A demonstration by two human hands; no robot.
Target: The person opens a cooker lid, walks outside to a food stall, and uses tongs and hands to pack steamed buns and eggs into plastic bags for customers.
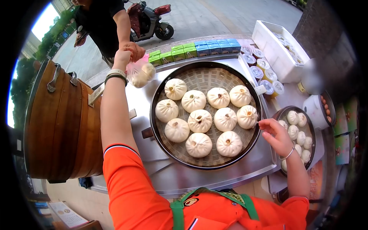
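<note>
Arm stretched forward, the left hand (122, 57) clenches its fingers on a bag of buns (141, 75), long axis hanging bulge-down above the worktop (135, 102), while the right hand (280, 137), loosely curled, releases beside the steamer tray (207, 78).

The surface (214, 180) is shiny metal with a raised rim. A large round tray (203, 76) with a woven base stands in its middle, one wooden handle (147, 133) jutting leftward. Green boxes (166, 57) and blue boxes (214, 48) line the far edge in a row. Past the right rim, a paler ledge (292, 93) carries lidded cups (264, 71), grouped beside a white foam box (270, 53). Nearer, a smaller round tray (314, 142) sits beside a white cooker (316, 113); what bears these two is unclear.
</note>
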